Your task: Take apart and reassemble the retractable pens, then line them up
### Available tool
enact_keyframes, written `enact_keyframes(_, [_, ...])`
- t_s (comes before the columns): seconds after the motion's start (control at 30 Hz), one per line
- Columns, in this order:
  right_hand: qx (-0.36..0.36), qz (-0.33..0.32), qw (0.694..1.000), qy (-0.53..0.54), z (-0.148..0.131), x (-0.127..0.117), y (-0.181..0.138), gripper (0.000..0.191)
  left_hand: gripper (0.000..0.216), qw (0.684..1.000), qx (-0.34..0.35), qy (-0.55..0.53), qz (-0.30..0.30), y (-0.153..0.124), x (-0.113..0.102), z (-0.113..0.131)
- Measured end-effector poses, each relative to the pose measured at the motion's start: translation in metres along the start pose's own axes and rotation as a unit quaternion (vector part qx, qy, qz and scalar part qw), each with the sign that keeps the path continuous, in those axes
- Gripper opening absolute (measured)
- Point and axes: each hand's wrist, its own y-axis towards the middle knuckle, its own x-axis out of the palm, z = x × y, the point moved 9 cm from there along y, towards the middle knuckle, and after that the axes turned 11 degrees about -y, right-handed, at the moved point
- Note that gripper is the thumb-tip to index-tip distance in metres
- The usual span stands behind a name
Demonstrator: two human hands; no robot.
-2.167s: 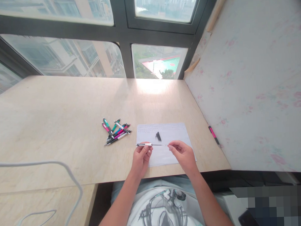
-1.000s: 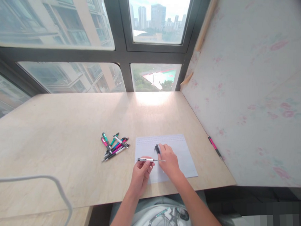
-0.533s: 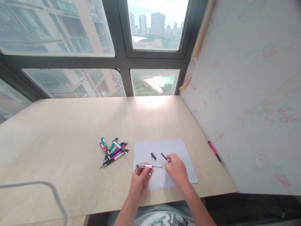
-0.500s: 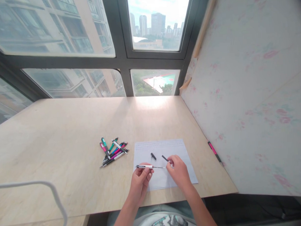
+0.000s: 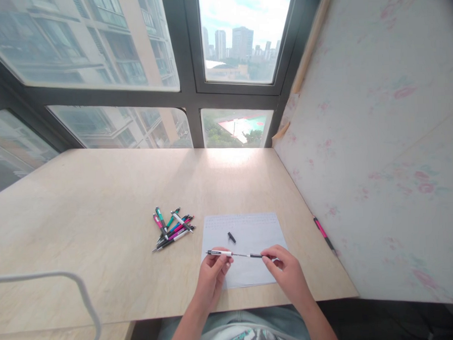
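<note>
Between thumb and fingers, my left hand [image 5: 214,272] pinches the white pen barrel [image 5: 219,253], its dark clip end to the left. A thin refill [image 5: 240,255] sticks out of the barrel to the right. My right hand [image 5: 284,268] is closed on the black pen grip [image 5: 256,256], which lies in line with the refill, its left end at the refill's tip. Whether the tip is inside the grip is too small to tell. Beneath both hands lies a sheet of paper [image 5: 247,233] with handwriting along its top. A small black cap [image 5: 232,237] rests on the sheet.
A pile of several coloured pens [image 5: 173,231] lies left of the paper. One pink and black pen [image 5: 324,234] lies along the wall at the right. A white cable [image 5: 72,280] curves over the wooden table [image 5: 101,204] at lower left. Windows stand behind.
My right hand has turned and moved right, bringing the black grip from a slant above the refill into line with its tip. My left hand still holds the barrel.
</note>
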Motion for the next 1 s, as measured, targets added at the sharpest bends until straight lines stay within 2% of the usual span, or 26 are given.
enact_keyframes(0.33, [-0.032, -0.002, 0.999, 0.006, -0.020, 0.027, 0.006, 0.011, 0.018, 0.998, 0.001, 0.042, -0.040, -0.002, 0.008, -0.002])
enact_keyframes(0.73, [-0.062, -0.016, 0.998, 0.005, -0.026, 0.032, 0.002, 0.012, 0.020, 0.999, 0.013, 0.034, -0.016, -0.011, 0.007, -0.010])
enact_keyframes(0.83, [-0.077, -0.013, 0.997, -0.021, -0.026, 0.034, 0.002, 0.018, 0.017, 0.999, 0.013, 0.034, -0.024, -0.011, 0.009, -0.010])
enact_keyframes(1.0, [-0.083, 0.009, 0.993, -0.084, -0.024, 0.034, 0.004, 0.038, 0.016, 0.998, 0.006, 0.046, -0.034, -0.011, 0.009, -0.010])
